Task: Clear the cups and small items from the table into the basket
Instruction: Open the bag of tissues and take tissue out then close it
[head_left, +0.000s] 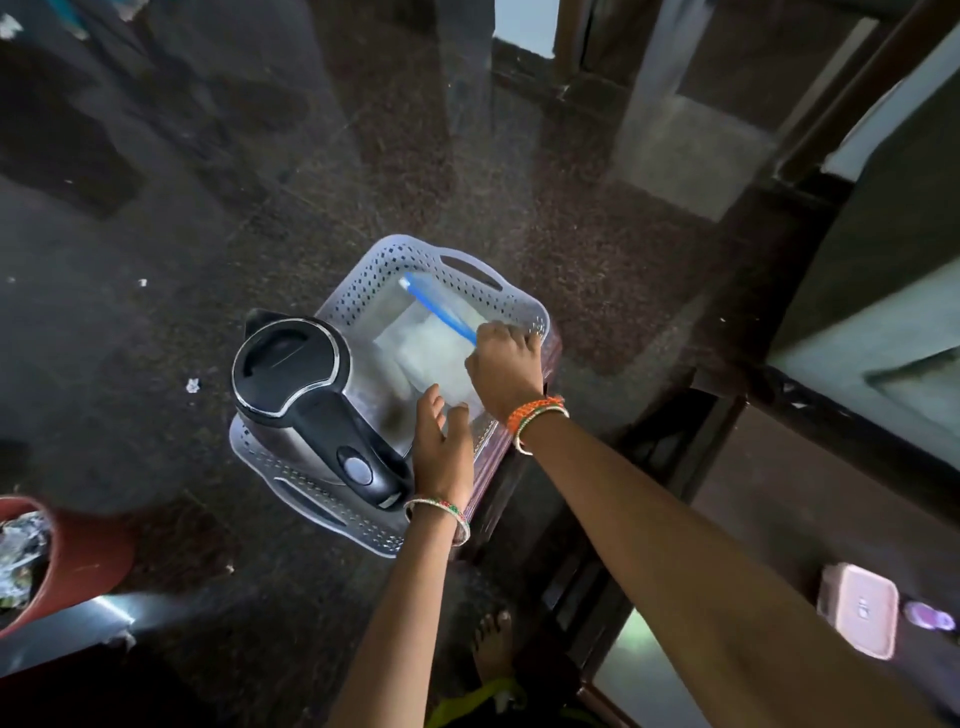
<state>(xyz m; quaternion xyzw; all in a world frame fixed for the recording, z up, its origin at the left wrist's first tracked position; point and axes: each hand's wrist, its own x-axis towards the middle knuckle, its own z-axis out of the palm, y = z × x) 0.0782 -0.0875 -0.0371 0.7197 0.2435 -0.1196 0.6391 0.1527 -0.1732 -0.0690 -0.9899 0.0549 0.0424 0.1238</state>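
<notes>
Over dark floor, right hand (503, 358) grips blue stick (439, 310); left hand (441, 441) spread.

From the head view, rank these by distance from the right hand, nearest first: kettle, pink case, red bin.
From the right hand:
1. Kettle, just to its left, in the basket.
2. Pink case, lower right, on the glass table.
3. Red bin, far lower left, on the floor.

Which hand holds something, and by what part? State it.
The right hand grips the blue stick-like item by its near end, over the basket. The left hand holds nothing.
</notes>
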